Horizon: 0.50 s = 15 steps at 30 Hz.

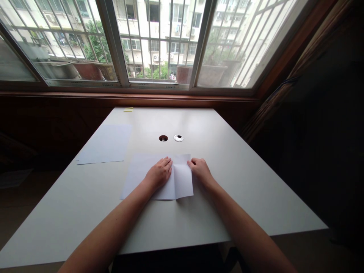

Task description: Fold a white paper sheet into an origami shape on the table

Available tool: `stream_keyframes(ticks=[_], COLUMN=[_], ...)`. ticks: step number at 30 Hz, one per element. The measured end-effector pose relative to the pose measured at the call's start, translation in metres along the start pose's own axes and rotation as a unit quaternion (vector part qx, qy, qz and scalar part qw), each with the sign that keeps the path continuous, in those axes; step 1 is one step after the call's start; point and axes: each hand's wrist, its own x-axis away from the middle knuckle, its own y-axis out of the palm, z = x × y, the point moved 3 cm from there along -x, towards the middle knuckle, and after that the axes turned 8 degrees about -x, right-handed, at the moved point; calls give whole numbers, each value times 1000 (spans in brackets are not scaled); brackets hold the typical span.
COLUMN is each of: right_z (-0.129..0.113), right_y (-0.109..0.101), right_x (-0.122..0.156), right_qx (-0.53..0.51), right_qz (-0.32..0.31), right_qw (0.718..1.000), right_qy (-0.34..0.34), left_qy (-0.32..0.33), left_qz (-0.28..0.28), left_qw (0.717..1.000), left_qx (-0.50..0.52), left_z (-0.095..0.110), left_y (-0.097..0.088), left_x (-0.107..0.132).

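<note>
A white sheet of paper (142, 172) lies on the white table (227, 182) in front of me, with a vertical crease near its right part. My left hand (159, 172) rests flat on the paper just left of the crease, fingers together and stretched forward. My right hand (200, 169) sits at the paper's right edge with its fingers curled, fingertips touching the edge near the top right corner.
A second white sheet (105, 144) lies at the table's left. A cable hole (163, 138) and its round cap (178, 138) sit mid-table. A small yellow note (128, 110) lies at the far edge. A window spans the back; a dark curtain hangs right.
</note>
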Motion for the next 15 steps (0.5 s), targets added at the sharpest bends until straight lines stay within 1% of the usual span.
stream_keyframes(ticks=[8, 15], right_z=[3, 3], right_y=[-2, -1], right_x=[-1, -3], right_qx=[-52, -37], right_qz=[-37, -15], right_qw=[998, 999], right_qy=[27, 19], left_qy=[-6, -3], left_qz=[4, 4], left_qw=[1000, 1000], left_qx=[-5, -6], left_z=[-5, -3], left_y=[-5, -4], left_x=[-6, -8])
